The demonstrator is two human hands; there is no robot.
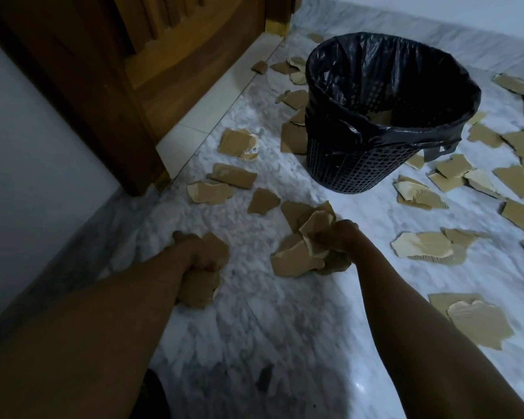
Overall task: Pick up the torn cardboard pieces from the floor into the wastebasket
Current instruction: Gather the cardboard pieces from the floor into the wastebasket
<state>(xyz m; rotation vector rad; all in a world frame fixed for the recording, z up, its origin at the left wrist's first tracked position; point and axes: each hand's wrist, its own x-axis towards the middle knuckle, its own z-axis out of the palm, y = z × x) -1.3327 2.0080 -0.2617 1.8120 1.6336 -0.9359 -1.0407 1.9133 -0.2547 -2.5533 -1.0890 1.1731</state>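
Head view looks down on a marble floor (254, 322) strewn with torn cardboard pieces (233, 175), most of them lying flat and well apart around a black mesh wastebasket (357, 164) lined with a dark plastic bag (384, 74). One or two scraps show inside the basket; many more lie to its left near the wooden door (109, 71) and to its right toward the wall.

Left hand (198, 257) is clenched on a piece of cardboard (198, 287) low near the floor, fingers wrapped over its upper edge. Right hand (335, 237) grasps a bunch of several scraps (297, 255), which stick out at odd angles from the fist and appear lifted or just brushing the floor.

Judging by the look, these scraps are light, dry and fairly stiff, with ragged edges and peeled pale layers. They should bend or crease under a squeeze rather than break, so a firm fist does no harm. Flat ones on smooth marble probably resist a straight pinch; sliding a fingertip under a curled corner or torn edge seems the easier hold. A loose bundle may shed small bits on the way, so the handful wants gathering tightly before being carried over the rim of the basket.
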